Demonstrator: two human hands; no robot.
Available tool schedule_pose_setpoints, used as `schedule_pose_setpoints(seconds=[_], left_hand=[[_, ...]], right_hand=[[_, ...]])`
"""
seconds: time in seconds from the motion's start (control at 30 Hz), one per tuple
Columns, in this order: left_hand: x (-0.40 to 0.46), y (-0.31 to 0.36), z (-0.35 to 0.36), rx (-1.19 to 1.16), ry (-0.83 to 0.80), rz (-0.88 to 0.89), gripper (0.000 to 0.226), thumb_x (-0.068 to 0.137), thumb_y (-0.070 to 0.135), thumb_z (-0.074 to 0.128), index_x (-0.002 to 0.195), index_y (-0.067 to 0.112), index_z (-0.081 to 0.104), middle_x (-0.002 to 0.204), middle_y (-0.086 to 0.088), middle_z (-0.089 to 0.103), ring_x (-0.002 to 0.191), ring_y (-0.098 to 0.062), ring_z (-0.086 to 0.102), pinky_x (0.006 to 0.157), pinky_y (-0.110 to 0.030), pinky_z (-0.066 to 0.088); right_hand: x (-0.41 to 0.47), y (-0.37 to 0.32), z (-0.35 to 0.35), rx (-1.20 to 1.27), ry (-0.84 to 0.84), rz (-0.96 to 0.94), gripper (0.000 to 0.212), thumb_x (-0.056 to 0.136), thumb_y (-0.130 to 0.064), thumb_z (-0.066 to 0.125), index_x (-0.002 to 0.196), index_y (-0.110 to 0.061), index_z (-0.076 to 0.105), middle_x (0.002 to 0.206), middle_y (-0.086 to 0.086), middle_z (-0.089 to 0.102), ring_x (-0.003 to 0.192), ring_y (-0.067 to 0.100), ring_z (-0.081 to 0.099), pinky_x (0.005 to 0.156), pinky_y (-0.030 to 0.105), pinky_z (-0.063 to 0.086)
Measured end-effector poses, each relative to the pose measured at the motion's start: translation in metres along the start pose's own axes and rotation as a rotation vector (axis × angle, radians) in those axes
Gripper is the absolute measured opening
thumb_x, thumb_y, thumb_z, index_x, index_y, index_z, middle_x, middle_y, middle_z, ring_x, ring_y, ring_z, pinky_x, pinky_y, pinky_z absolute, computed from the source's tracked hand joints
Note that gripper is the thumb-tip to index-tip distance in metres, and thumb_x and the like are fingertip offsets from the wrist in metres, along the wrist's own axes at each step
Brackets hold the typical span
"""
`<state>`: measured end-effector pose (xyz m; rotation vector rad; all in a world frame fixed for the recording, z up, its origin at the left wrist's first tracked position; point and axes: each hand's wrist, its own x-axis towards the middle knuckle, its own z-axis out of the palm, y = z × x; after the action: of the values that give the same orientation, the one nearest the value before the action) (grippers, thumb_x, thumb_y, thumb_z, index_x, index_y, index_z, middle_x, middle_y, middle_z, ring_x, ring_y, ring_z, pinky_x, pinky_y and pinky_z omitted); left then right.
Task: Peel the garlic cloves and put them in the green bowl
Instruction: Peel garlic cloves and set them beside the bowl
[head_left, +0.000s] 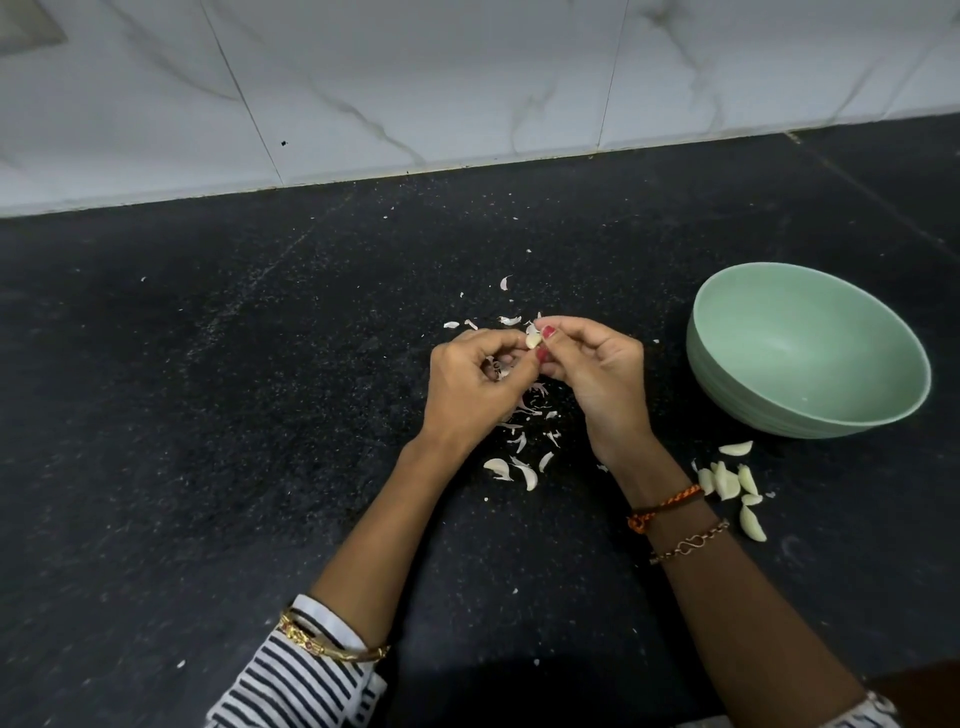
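**Garlic peeling: one clove in hand, bowl unfilled**

Step in hand: peeling. A single garlic clove (533, 340) is pinched between both hands; the left hand (475, 387) curls round it from one side, thumb and forefinger closed on it, while the right hand (597, 371) nips its other side with red-nailed fingertips (548, 332).

Next move, as judged: strip the remaining skin, then carry the clove rightward from the fingers to the green bowl (810, 410), which appears to hold nothing.

Other stock: a cluster of cloves (727, 483), seemingly peeled, lies on the counter beside the right wrist, just before the bowl and outside it. These likely need transferring too.

Waste: papery skins (519, 447) scattered beneath and just beyond the fingers.

Surface: dark speckled stone counter (208, 415).

Room: white marble-veined wall tiles (415, 78) behind, meeting the counter well beyond the fingers.
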<state>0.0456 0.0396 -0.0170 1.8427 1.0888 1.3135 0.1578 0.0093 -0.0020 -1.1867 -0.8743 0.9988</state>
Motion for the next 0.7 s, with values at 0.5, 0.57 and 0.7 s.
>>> schedule_pose_setpoints(seconds=[0.5, 0.57, 0.7], left_hand=[[0.004, -0.009, -0.011, 0.072, -0.181, 0.113, 0.024, 0.087, 0.020, 0.056, 0.097, 0.004, 0.071, 0.083, -0.008, 0.070, 0.080, -0.013, 0.059, 0.072, -0.019, 0.045], [0.004, -0.008, -0.011, 0.038, -0.219, 0.056, 0.026, 0.086, 0.019, 0.054, 0.098, 0.005, 0.071, 0.088, -0.004, 0.070, 0.085, -0.011, 0.060, 0.075, -0.018, 0.047], [0.005, -0.007, -0.013, -0.033, -0.271, -0.041, 0.026, 0.085, 0.021, 0.053, 0.097, 0.007, 0.071, 0.091, 0.002, 0.069, 0.085, -0.010, 0.065, 0.079, -0.023, 0.051]], right_hand=[[0.004, 0.003, -0.008, -0.101, -0.092, -0.021, 0.015, 0.084, 0.004, 0.059, 0.083, -0.009, 0.067, 0.079, 0.005, 0.067, 0.065, 0.003, 0.064, 0.061, 0.012, 0.050], [0.005, 0.004, -0.008, -0.104, -0.077, -0.001, 0.014, 0.084, 0.004, 0.058, 0.083, -0.007, 0.067, 0.079, 0.007, 0.066, 0.063, 0.002, 0.063, 0.060, 0.012, 0.049], [0.005, 0.007, -0.007, -0.103, -0.056, 0.023, 0.015, 0.085, 0.004, 0.058, 0.081, -0.007, 0.067, 0.077, 0.007, 0.066, 0.061, 0.002, 0.062, 0.060, 0.012, 0.049]])
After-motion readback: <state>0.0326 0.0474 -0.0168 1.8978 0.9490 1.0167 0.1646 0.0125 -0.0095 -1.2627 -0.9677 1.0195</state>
